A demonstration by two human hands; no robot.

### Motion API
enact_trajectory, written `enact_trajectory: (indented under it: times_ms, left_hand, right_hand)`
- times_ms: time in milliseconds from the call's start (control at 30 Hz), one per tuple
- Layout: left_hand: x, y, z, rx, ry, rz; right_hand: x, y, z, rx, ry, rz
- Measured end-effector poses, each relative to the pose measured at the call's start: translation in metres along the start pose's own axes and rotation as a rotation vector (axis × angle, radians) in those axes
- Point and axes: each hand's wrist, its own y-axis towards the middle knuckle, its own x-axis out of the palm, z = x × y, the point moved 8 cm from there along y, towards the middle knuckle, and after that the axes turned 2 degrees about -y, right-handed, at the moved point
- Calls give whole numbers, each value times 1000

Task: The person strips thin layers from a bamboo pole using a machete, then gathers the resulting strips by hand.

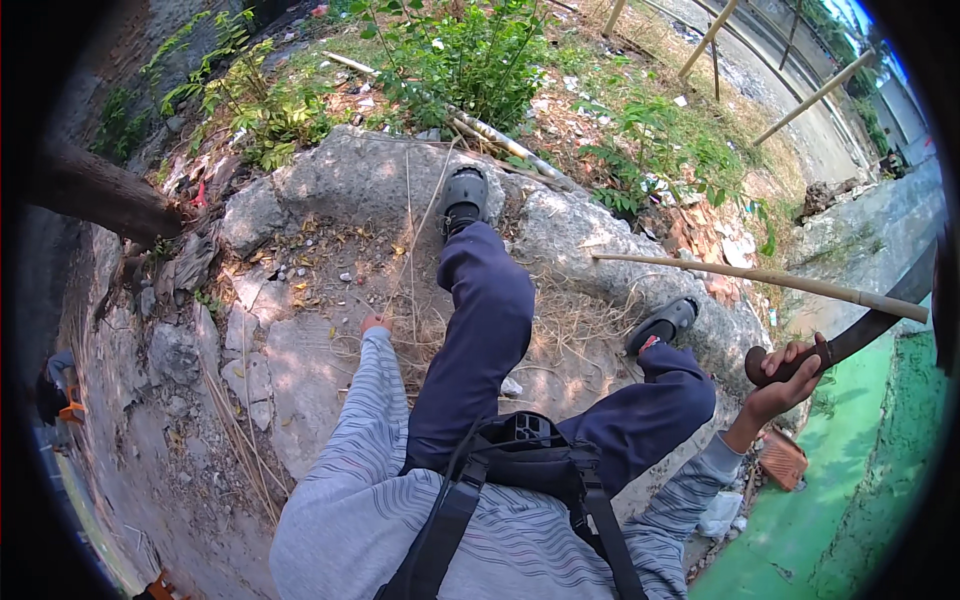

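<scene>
- Your right hand (785, 385) is out at the right; its grip is closed around the brown handle of one long dark-bladed tool (848, 343), whose blade runs up and right toward the rim of view.
- Your left hand (376, 322) is low, left of your left leg (490, 300); it shows too small to tell whether its grip is apart or together. One thin dry strip (413, 245) slants down to just beside it; whether they touch, you cannot tell.
- One bamboo stick (740, 270) spans from above the concrete to the blade, crossing it in view; contact between them is unclear.
- Edge ahead: a broken concrete ridge (350, 185) arcs across in front, with both of your dark clogs (467, 185) at it, two counted, set wide apart.
- Edge to the right: a green painted surface (830, 450) lies beneath and beyond your right hand, beside one orange-brown piece (783, 460) and one pale bag (720, 515).
- Edge to the left: one tree trunk (100, 195) juts in, well apart from your left hand; cracked ground with leaves and small stones spreads between them.
- Between your legs, dry straw (575, 310) covers the ground up to the ridge.
- Beyond the ridge: one long pole (515, 150) lying along it, leafy plants (480, 60), and, at upper right, three thick slanting poles (708, 40).
</scene>
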Motion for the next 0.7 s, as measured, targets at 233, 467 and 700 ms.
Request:
enact_trajectory:
  times_ms: [233, 467, 700]
  left_hand:
    - [14, -12, -7, 140, -370, -128]
    - [31, -38, 55, 160, 77, -218]
    - [-122, -56, 259, 331, 243, 66]
  right_hand:
    - [-10, -3, -2, -9, -9, 12]
    - [-9, -7, -11, -21, 12, 20]
    - [-16, -15, -7, -16, 15, 23]
